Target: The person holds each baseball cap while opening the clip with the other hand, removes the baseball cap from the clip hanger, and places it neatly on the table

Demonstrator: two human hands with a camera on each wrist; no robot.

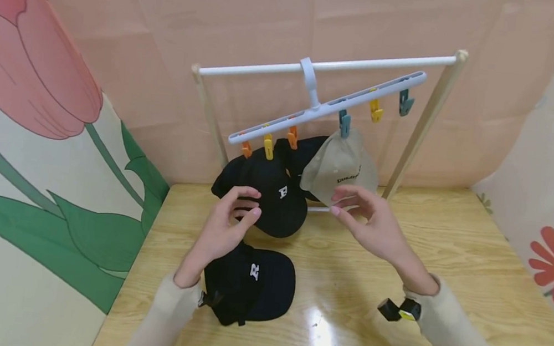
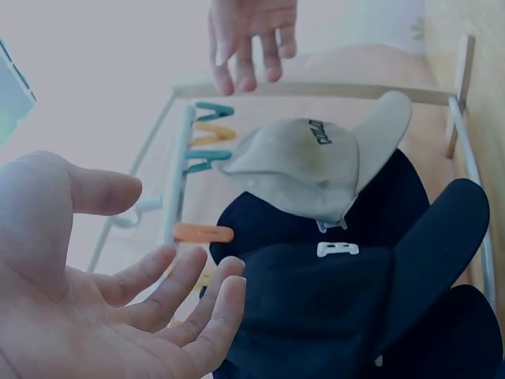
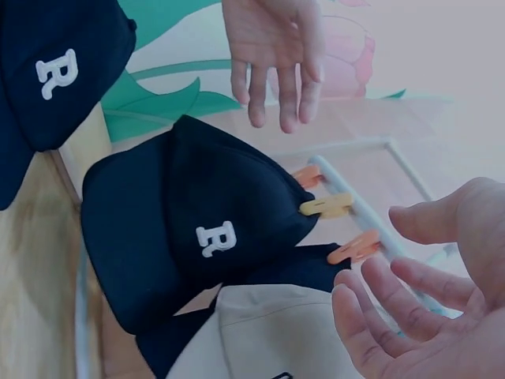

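Note:
My left hand [image 1: 224, 223] is held in front of a black cap [image 1: 275, 195] with a white letter, its fingers loosely bent around nothing. That cap hangs from a yellow clip [image 1: 268, 147] on the pale blue hanger [image 1: 323, 108]. Near the beige cap [image 1: 337, 168], which hangs from a teal clip [image 1: 344, 124], my right hand [image 1: 372, 221] is also holding nothing. Behind these two, a further black cap [image 1: 304, 148] is partly hidden; the right wrist view shows an orange clip [image 3: 355, 246] at its top. Another black cap [image 1: 268, 286] lies on the table below my left hand.
The hanger tilts, right end higher, from the white bar [image 1: 382, 63] of a wooden-legged rack [image 1: 424, 123]. A yellow clip [image 1: 375, 110] and a teal clip [image 1: 405, 103] at its right end hold nothing. The wooden table [image 1: 451, 240] meets a pink backdrop [image 1: 166, 73].

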